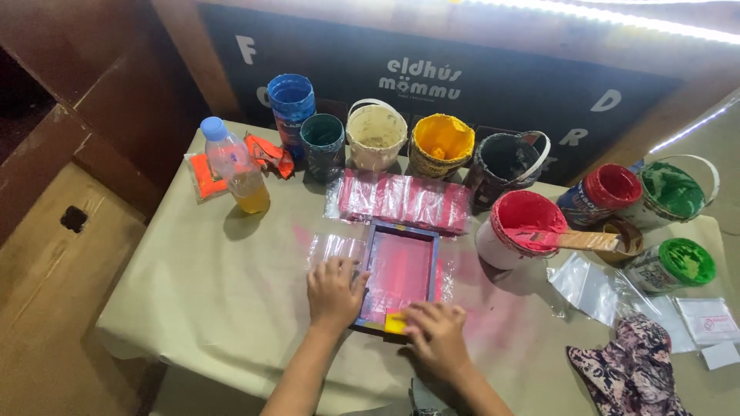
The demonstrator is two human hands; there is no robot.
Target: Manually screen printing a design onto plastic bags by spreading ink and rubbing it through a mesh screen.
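Note:
A small screen-printing frame (401, 271) with a pink mesh lies flat on the paper-covered table (223, 285). My left hand (334, 293) rests palm down on the frame's left edge and on a clear plastic sheet (330, 248) beside it. At the frame's near edge my right hand (435, 333) is closed on a small yellow squeegee block (395, 323). A stack of pink-stained plastic sheets (404, 200) lies just beyond the frame.
Several paint buckets line the back: blue (291, 104), dark green (322, 141), cream (375, 135), yellow (441, 144), black (506, 163). A red-paint tub (518, 228) holds a wooden spatula (586, 240). A plastic bottle (235, 165) stands left. Green tubs (678, 266) and a patterned cloth (628, 370) sit right.

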